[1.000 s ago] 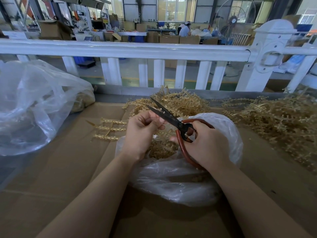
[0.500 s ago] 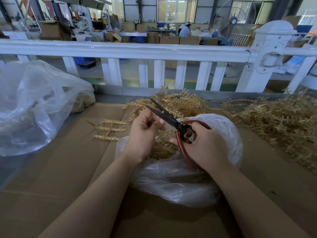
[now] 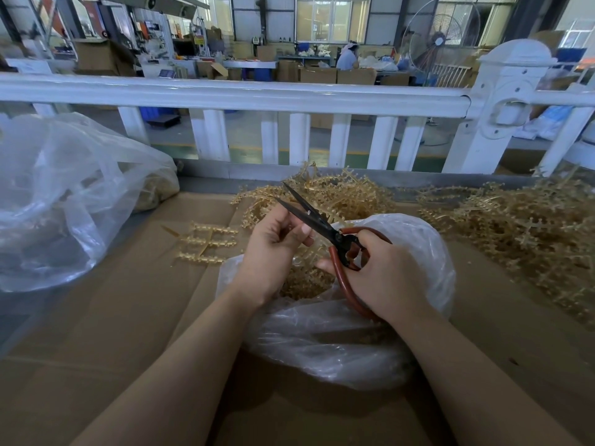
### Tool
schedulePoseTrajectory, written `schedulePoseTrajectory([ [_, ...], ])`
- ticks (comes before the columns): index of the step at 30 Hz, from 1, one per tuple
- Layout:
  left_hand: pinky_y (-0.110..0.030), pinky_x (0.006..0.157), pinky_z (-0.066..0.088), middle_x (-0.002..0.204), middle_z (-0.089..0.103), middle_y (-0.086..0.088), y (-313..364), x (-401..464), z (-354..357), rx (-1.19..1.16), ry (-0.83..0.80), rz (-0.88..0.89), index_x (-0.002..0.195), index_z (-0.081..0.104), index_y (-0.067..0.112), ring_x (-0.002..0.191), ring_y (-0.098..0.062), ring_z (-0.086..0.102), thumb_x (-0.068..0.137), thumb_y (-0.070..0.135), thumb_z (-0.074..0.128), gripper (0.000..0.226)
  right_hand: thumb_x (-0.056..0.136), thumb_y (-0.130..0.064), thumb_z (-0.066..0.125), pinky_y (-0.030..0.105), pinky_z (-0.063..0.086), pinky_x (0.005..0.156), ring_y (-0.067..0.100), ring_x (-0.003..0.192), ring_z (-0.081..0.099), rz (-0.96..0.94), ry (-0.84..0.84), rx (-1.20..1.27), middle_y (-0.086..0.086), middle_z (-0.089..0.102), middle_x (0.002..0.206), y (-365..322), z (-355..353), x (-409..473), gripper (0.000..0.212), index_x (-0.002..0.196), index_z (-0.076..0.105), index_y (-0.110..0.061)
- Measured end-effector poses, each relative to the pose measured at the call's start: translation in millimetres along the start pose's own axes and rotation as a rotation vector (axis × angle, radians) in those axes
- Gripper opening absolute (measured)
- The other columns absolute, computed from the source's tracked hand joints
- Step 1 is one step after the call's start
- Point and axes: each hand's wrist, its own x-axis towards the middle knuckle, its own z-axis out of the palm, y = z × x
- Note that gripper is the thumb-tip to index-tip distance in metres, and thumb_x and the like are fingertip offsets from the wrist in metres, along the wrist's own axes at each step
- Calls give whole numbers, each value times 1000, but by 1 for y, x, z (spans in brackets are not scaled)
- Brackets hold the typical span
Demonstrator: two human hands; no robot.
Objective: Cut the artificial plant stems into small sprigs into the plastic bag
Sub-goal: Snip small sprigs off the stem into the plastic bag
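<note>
My right hand [image 3: 383, 278] grips red-handled scissors [image 3: 325, 225] whose dark blades stand apart and point up to the left. My left hand [image 3: 273, 246] is curled just left of the blades and pinches a small tan stem piece, mostly hidden by the fingers. Both hands hover over a clear plastic bag [image 3: 402, 342] on the cardboard, its mouth showing a heap of cut tan sprigs [image 3: 306, 281]. A pile of uncut tan artificial stems [image 3: 338, 194] lies just behind the bag.
A larger heap of tan stems [image 3: 528, 233] covers the right side. One flat sprig [image 3: 206, 243] lies on the cardboard [image 3: 112, 317] left of the bag. A big clear bag [image 3: 61, 201] sits at far left. A white railing [image 3: 289, 94] borders the table's far edge.
The hands stay almost in place over the bag. My left hand has shifted slightly up toward the open blades; the scissors remain open.
</note>
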Motion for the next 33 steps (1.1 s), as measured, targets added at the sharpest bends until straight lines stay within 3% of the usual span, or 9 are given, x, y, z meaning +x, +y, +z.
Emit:
schedulePoseTrajectory([
  [5,-23,75,49,76,60,-4,-1,1,2,-13,-16,-3,94,62,13,76,-15,60,96,-5,54,19,71,-95,36,1,37,61,-14,67,49,3,17,27,-25,54,73,-2,-2,0,71,97,65,-36],
  [13,-20,72,48,73,61,2,-3,1,3,-35,8,7,93,62,15,72,-10,61,95,-7,55,23,73,-94,36,3,39,65,-1,71,57,-18,49,57,-17,65,78,-7,-5,0,78,96,69,-28],
  [20,-19,65,48,71,59,4,-8,2,2,-129,28,-9,92,53,-6,67,-9,57,96,-7,53,5,75,-91,40,1,40,67,-3,73,59,-25,56,47,-20,65,80,-8,-4,-1,73,101,70,-30],
  [23,-20,62,48,71,59,2,-8,3,0,-219,60,-45,84,52,5,65,-10,55,96,-6,53,17,75,-88,45,1,41,67,-3,71,59,-16,56,46,-20,65,78,-8,-4,0,69,97,72,-28],
  [26,-20,62,48,72,61,3,-7,2,0,-226,25,-20,83,54,7,65,-10,56,95,-6,55,17,77,-71,62,3,45,66,-1,71,61,14,50,60,-18,67,77,-7,0,1,50,98,74,-27],
  [31,-18,64,49,72,65,7,-1,2,2,-262,-39,0,83,62,15,64,-6,57,93,-7,56,25,83,-44,75,12,50,67,-1,78,63,133,32,234,-17,66,70,-13,-1,3,15,92,71,-33],
  [33,-18,63,49,73,66,6,0,2,2,-277,-57,-1,79,67,22,64,-6,57,92,-7,57,34,85,-27,80,10,48,63,-5,74,64,145,-16,367,-18,68,70,-15,-3,3,18,82,66,-37],
])
